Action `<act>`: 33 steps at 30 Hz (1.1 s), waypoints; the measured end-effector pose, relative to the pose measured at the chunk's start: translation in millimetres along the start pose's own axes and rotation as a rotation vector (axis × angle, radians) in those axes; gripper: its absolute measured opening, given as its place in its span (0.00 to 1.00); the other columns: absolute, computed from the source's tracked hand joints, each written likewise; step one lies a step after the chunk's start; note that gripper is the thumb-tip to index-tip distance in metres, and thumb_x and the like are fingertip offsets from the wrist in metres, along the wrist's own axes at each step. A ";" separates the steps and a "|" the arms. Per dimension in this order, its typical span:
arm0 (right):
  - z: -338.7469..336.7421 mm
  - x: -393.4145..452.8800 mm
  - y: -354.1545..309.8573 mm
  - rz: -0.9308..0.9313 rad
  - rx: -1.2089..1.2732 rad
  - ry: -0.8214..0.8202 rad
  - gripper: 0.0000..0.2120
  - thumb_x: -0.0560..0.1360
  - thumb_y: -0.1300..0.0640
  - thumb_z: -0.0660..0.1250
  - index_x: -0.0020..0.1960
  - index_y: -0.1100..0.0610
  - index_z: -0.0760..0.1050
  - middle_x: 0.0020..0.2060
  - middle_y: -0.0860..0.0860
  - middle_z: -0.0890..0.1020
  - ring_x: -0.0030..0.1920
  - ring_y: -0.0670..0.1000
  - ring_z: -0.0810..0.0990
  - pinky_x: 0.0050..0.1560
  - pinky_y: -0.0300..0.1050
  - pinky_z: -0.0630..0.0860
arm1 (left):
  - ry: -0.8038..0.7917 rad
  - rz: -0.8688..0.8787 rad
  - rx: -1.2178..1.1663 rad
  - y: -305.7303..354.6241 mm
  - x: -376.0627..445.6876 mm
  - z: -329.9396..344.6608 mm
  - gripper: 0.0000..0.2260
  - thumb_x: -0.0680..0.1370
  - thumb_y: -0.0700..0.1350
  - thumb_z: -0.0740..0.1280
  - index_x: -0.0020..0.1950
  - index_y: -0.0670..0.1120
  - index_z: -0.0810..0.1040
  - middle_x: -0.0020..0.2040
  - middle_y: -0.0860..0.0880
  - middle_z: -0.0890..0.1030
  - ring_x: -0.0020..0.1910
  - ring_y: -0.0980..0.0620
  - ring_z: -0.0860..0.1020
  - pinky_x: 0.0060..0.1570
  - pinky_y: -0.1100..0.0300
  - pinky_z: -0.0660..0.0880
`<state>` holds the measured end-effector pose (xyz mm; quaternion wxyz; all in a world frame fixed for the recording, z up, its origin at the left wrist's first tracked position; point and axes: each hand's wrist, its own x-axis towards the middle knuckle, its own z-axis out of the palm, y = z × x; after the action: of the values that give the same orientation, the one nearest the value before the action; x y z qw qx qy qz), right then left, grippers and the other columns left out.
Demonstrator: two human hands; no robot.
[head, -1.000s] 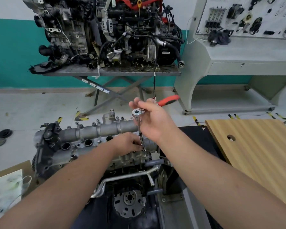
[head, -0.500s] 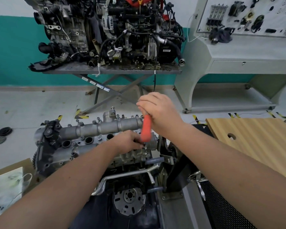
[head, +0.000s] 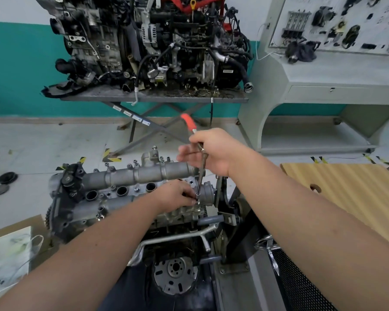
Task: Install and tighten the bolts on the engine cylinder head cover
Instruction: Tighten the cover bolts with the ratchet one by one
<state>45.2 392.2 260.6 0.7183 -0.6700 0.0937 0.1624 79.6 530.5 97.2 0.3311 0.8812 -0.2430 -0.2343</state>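
1. Two hands at the right end of the cylinder head cover (head: 130, 176), which sits on top of the engine block (head: 103, 212) on the stand, low centre of view.
2. Right hand (head: 213, 151) holds the ratchet wrench (head: 200, 173) w/ fingers curled round the upper shank; red handle end (head: 188, 121) sticks up past the knuckles. Index finger looks partly extended, rest closed on the tool.
3. Left hand (head: 175, 196) rests on the cover, fingertips pinching round the socket/bolt (head: 197, 200) at the tool's lower tip, steadying it.
4. Tool stands near upright, tilted slightly, tip on the bolt. Can't tell if the socket is fully seated – too small.
5. Step in hand, as I judge it: running down a bolt at the cover's right end. Several bolts along the far edge (head: 135, 162) stand proud, so prob. more left to tighten.
6. Next move calls for: keep the shank square to the bolt, left fingers guiding, right hand turning it w/out tipping. Risk: socket slips off or the thread crosses if tilted.
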 end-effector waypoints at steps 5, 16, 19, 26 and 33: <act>1.6 6.9 36.8 -0.131 0.646 0.013 0.14 0.81 0.63 0.61 0.39 0.50 0.67 0.36 0.48 0.83 0.47 0.50 0.83 0.46 0.48 0.67 | 0.001 -0.014 0.009 -1.6 0.0 1.6 0.12 0.76 0.49 0.73 0.34 0.61 0.79 0.40 0.52 0.81 0.37 0.50 0.82 0.40 0.50 0.82; 0.0 16.0 56.7 -1.173 -1.062 0.420 0.12 0.73 0.69 0.69 0.56 0.64 0.83 0.57 0.56 0.83 0.58 0.63 0.80 0.58 0.58 0.77 | 0.001 -0.027 -0.017 2.5 -2.1 4.3 0.02 0.78 0.47 0.71 0.46 0.52 0.81 0.43 0.52 0.83 0.37 0.57 0.80 0.40 0.62 0.81; -1.0 7.1 40.3 -1.047 -1.571 0.362 0.13 0.79 0.56 0.61 0.57 0.58 0.80 0.48 0.55 0.81 0.49 0.60 0.79 0.49 0.53 0.73 | -0.043 -0.041 -0.010 4.5 -1.7 3.9 0.10 0.80 0.46 0.69 0.38 0.54 0.79 0.39 0.49 0.81 0.32 0.55 0.79 0.32 0.60 0.80; 9.9 2.9 -9.2 -0.361 -1.524 0.173 0.18 0.84 0.46 0.52 0.45 0.56 0.72 0.36 0.51 0.78 0.37 0.56 0.78 0.34 0.46 0.68 | -0.028 -0.002 0.024 3.4 -3.1 2.5 0.09 0.80 0.49 0.69 0.40 0.57 0.80 0.59 0.48 0.80 0.36 0.52 0.80 0.33 0.58 0.79; 6.5 1.6 15.0 0.021 0.397 0.010 0.04 0.83 0.61 0.57 0.50 0.57 0.69 0.36 0.50 0.84 0.40 0.51 0.85 0.42 0.45 0.68 | -0.022 0.043 0.042 0.7 -1.7 3.3 0.08 0.79 0.48 0.71 0.40 0.54 0.81 0.46 0.53 0.79 0.32 0.60 0.77 0.33 0.62 0.77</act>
<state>40.8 399.5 246.6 0.8341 -0.5151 0.1343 0.1449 76.2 529.5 95.9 0.3149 0.8798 -0.2702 -0.2318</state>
